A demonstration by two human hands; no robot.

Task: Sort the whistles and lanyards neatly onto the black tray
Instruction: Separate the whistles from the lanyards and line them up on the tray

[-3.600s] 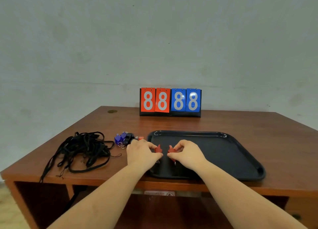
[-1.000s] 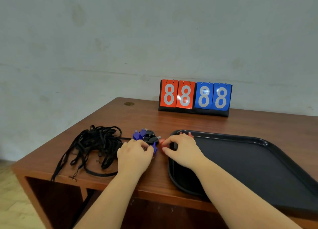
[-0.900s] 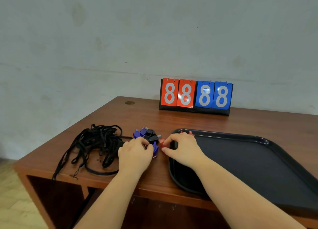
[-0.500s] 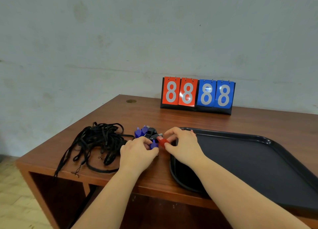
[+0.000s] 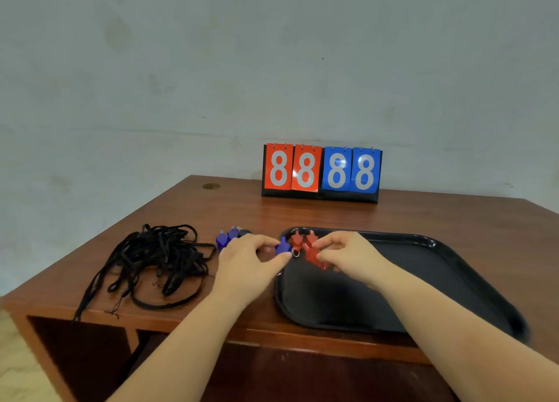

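Two red whistles (image 5: 304, 240) in black tray (image 5: 453, 280) corner, R fingers (image 5: 325, 244) pinching third, L fingers (image 5: 272, 246) pinching blue whistle (image 5: 282, 246).

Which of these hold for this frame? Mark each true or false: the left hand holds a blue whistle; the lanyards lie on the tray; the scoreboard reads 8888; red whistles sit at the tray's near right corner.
1. The left hand pinches a blue whistle. True.
2. The black lanyards lie on the black tray. False: they are piled on the wooden table, left of the tray.
3. The flip scoreboard reads 8888. True.
4. The red whistles sit at the tray's near right corner. False: they are at its far left corner, by the right hand.
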